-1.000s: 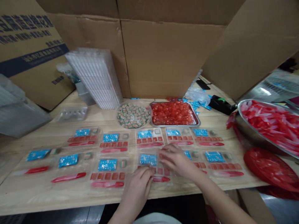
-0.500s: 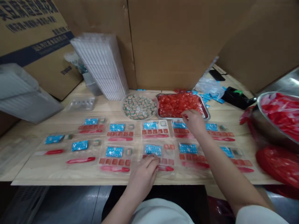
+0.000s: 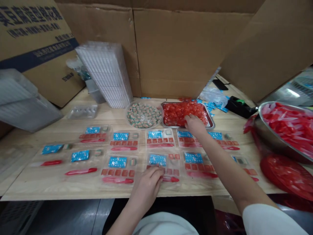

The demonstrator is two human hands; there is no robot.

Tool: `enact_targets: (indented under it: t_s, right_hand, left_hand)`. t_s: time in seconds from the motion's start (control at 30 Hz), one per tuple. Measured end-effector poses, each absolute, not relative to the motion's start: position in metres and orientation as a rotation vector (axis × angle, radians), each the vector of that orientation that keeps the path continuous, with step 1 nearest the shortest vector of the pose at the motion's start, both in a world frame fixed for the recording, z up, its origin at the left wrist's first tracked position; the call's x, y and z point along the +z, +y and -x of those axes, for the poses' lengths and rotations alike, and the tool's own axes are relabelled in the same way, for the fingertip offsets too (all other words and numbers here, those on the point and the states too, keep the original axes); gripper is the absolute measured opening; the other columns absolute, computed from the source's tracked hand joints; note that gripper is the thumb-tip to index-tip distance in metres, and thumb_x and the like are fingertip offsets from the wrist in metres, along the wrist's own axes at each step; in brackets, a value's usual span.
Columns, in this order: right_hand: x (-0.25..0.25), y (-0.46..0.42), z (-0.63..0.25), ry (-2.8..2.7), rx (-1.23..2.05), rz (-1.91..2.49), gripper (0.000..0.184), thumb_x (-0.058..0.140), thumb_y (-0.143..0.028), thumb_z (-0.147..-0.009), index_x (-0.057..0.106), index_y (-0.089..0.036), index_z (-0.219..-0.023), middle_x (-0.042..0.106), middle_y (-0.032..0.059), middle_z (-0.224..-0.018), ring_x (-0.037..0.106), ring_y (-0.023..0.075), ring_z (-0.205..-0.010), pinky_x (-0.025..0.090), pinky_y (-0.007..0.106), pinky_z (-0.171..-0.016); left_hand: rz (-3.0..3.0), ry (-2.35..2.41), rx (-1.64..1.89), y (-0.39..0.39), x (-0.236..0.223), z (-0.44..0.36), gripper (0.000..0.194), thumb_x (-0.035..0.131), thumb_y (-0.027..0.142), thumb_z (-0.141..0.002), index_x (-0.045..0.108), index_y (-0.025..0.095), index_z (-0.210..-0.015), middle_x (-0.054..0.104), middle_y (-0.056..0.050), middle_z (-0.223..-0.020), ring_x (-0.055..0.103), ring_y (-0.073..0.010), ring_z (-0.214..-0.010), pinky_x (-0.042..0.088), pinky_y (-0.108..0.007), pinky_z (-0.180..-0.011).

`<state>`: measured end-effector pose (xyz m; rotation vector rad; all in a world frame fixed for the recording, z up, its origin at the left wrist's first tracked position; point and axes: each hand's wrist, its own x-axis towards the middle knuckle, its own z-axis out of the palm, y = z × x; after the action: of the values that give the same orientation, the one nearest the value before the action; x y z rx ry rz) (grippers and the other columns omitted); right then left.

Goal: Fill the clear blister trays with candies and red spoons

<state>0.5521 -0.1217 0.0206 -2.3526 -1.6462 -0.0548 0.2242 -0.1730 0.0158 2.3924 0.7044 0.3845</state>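
Reaching forward, the right hand point(image 3: 194, 125) is pressing its fingertips among glossy red wrapped candies point(image 3: 179, 114) at the near rim of a shallow steel tray point(image 3: 212, 122), the tray's long axis running crosswise just ahead of the hand; any grip is hidden. Closer to the body, the left hand point(image 3: 148, 182) is lying half curled on a clear plastic blister tray point(image 3: 171, 164), just beside a blue sachet point(image 3: 157, 160); whether it is gripping, I cannot tell. A wooden table point(image 3: 24, 191) is carrying everything.

Passage from the right hand point(image 3: 194, 125) was blocked by a cardboard wall point(image 3: 171, 55) at top and a steel bowl point(image 3: 267, 140) at right; bare wooden table point(image 3: 56, 189) was left at lower left.
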Motion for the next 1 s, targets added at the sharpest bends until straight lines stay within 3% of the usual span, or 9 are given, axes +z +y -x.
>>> enact_targets:
  t_s: [0.1,0.27,0.33,0.47,0.57,0.7,1.0]
  right_hand:
    - [0.025,-0.136,-0.536,-1.607,0.007,2.295,0.018,0.052,-0.017,-0.079,0.056,-0.014,-0.096,0.064,0.0112,-0.091,0.060,0.0209,-0.081,0.046,0.032,-0.072]
    - [0.033,-0.171,-0.468,-1.625,0.455,1.894,0.013,0.051,-0.022,-0.082,0.052,-0.020,-0.094,0.061,-0.0004,-0.077,0.058,0.0126,-0.065,0.046,0.024,-0.060]
    - [0.034,-0.176,-0.444,-1.759,0.467,1.827,0.011,0.054,-0.019,-0.081,0.054,-0.020,-0.092,0.062,0.0012,-0.081,0.058,0.0144,-0.072,0.047,0.026,-0.066]
    - [0.031,-0.182,-0.421,-2.138,0.163,1.856,0.010,0.052,-0.015,-0.085,0.061,-0.017,-0.084,0.063,0.0089,-0.086,0.057,0.0228,-0.088,0.046,0.037,-0.081]
    - [0.024,-0.195,-0.417,-2.239,0.063,1.815,0.015,0.052,-0.010,-0.084,0.063,-0.016,-0.093,0.065,0.0110,-0.096,0.057,0.0255,-0.093,0.046,0.041,-0.085]
    - [0.016,-0.212,-0.417,-2.036,0.176,1.745,0.026,0.048,-0.010,-0.086,0.060,-0.019,-0.108,0.064,0.0083,-0.107,0.057,0.0231,-0.099,0.047,0.040,-0.088]
    - [0.018,-0.203,-0.424,-1.802,0.416,1.747,0.024,0.052,-0.013,-0.084,0.065,-0.024,-0.101,0.064,0.0057,-0.098,0.060,0.0196,-0.092,0.050,0.036,-0.082]
  left_hand:
    - [-2.376,0.709,0.383,-0.173,0.016,-0.224,0.019,0.046,0.013,-0.087,0.058,0.022,-0.100,0.065,-0.005,-0.108,0.060,-0.0202,-0.104,0.051,-0.037,-0.088]
    - [-2.353,0.689,0.364,-0.171,0.015,-0.223,0.019,0.045,0.014,-0.089,0.058,0.022,-0.101,0.065,-0.004,-0.106,0.057,-0.0191,-0.108,0.048,-0.036,-0.091]
    - [-2.348,0.684,0.350,-0.171,0.016,-0.223,0.019,0.045,0.014,-0.089,0.058,0.022,-0.100,0.065,-0.004,-0.106,0.057,-0.0189,-0.106,0.048,-0.035,-0.090]
    - [-2.337,0.682,0.361,-0.172,0.018,-0.223,0.017,0.045,0.013,-0.089,0.057,0.021,-0.097,0.064,-0.004,-0.103,0.058,-0.0185,-0.102,0.048,-0.034,-0.087]
    - [-2.346,0.701,0.371,-0.172,0.016,-0.223,0.016,0.045,0.014,-0.089,0.058,0.021,-0.095,0.064,-0.004,-0.099,0.059,-0.0187,-0.098,0.049,-0.033,-0.084]
    - [-2.350,0.715,0.369,-0.172,0.013,-0.223,0.016,0.046,0.014,-0.088,0.059,0.021,-0.095,0.065,-0.003,-0.097,0.060,-0.0185,-0.096,0.049,-0.032,-0.083]
    - [-2.352,0.707,0.383,-0.171,0.012,-0.222,0.018,0.047,0.013,-0.087,0.058,0.022,-0.097,0.065,-0.002,-0.101,0.060,-0.0172,-0.099,0.048,-0.031,-0.087]
